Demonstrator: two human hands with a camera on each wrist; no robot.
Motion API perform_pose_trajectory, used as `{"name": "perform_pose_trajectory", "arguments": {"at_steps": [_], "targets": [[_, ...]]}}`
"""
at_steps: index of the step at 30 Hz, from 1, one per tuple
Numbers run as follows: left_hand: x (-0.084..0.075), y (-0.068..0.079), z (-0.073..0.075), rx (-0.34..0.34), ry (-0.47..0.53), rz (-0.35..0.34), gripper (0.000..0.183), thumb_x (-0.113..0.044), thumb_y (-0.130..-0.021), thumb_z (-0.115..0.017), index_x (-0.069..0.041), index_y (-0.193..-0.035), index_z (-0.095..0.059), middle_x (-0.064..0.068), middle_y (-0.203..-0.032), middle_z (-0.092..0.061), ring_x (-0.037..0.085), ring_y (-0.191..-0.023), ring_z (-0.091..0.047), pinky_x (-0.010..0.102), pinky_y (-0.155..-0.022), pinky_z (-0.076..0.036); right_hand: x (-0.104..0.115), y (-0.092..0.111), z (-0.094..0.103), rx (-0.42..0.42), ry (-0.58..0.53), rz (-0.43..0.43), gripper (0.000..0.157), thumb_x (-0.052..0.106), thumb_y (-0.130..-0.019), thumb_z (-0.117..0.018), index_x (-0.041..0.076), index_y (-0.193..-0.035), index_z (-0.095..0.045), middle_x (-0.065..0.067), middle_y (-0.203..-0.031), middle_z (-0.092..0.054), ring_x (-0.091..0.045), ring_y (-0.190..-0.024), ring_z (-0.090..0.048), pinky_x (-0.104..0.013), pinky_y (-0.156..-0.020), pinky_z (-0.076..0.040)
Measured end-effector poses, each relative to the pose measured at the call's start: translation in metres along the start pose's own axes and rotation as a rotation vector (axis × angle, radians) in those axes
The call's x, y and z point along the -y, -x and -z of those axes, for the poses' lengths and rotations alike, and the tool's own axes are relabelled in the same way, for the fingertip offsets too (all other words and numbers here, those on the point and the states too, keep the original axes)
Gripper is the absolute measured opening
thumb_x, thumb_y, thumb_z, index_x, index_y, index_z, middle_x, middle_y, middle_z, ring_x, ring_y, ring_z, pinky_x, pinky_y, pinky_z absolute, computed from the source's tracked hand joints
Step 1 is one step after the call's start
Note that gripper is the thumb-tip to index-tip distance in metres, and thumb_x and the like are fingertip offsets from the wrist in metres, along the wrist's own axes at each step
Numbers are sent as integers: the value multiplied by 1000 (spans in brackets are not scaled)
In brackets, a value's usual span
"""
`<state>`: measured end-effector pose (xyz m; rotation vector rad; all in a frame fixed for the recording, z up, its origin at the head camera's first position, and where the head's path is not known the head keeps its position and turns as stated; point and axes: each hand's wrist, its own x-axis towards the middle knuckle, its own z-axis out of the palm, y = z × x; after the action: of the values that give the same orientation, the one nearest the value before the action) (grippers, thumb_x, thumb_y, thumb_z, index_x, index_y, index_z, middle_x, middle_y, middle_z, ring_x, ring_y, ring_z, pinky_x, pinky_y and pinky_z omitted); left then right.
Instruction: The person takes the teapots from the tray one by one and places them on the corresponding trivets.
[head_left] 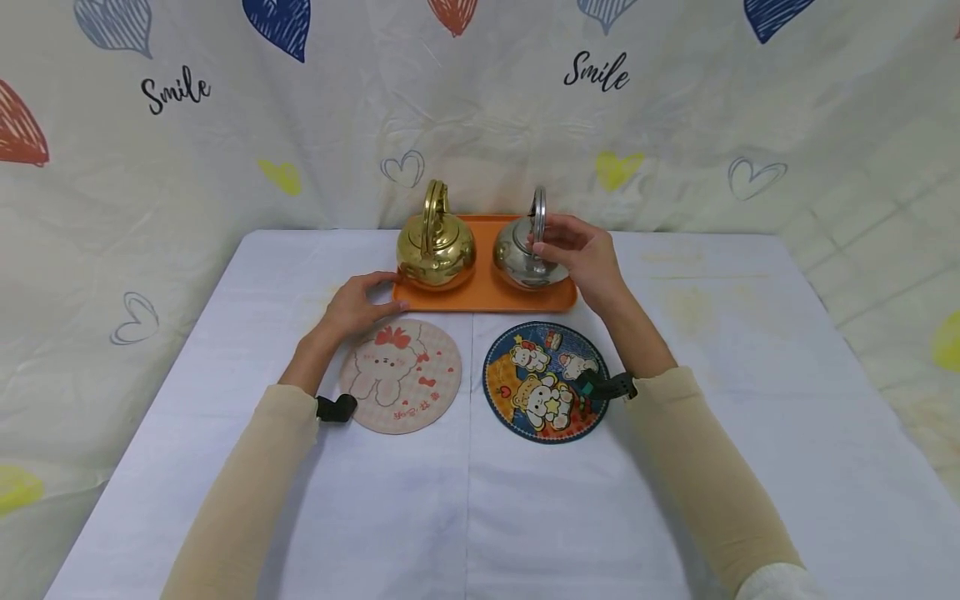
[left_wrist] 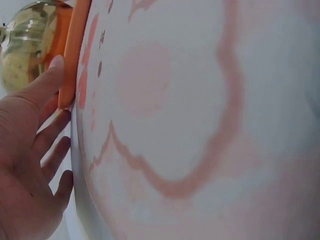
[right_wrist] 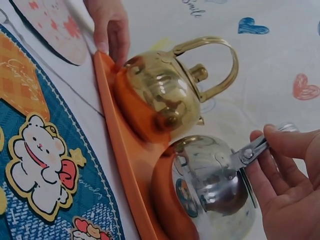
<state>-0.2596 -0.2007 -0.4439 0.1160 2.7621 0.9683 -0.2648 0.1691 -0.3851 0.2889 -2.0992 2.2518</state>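
A silver kettle (head_left: 517, 258) stands on the right part of an orange tray (head_left: 483, 292). My right hand (head_left: 588, 254) grips its upright handle, thumb on the near side and fingers behind. Left of it on the tray sits a gold kettle (head_left: 435, 250), its handle raised. My left hand (head_left: 356, 307) holds the tray's front left corner, thumb over the front rim and fingers at the left end. In the left wrist view the thumb (left_wrist: 47, 82) lies across the tray rim (left_wrist: 75, 55), the other fingers spread below it.
Two round mats lie in front of the tray: a pink rabbit mat (head_left: 405, 375) under the left wrist and a blue bear mat (head_left: 543, 383) near the right wrist. A white cloth (head_left: 420, 517) covers the table. A heart-printed curtain (head_left: 495, 108) hangs behind.
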Motion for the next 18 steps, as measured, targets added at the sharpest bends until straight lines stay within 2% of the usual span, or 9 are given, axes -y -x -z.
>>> {"name": "perform_pose_trajectory", "arguments": {"at_steps": [7,15,18], "targets": [[3,-1,-2,-2,-3,9,66,-40,-95,-76,-16,-152,-53,11,-165,-43,36,-159,-30,58,-132,-23,4,3,2,24,13,41,36,-2,-91,-77,5,-126,-73,6,-98,-79,-11,-93,-75,-19,-83,-62],[4,-1,-2,-3,9,-8,65,-39,-95,-76,-17,-152,-54,10,-165,-44,35,-159,-30,57,-132,-23,13,10,2,37,17,53,36,-1,-91,-77,5,-126,-73,6,-98,-79,-12,-93,-75,-19,-83,-62],[4,-1,-2,-5,12,-17,64,-39,-96,-76,-17,-152,-54,10,-166,-43,35,-159,-29,58,-132,-22,15,13,3,35,49,62,36,-1,-91,-77,6,-126,-73,7,-99,-78,-11,-93,-73,-18,-83,-61]]}}
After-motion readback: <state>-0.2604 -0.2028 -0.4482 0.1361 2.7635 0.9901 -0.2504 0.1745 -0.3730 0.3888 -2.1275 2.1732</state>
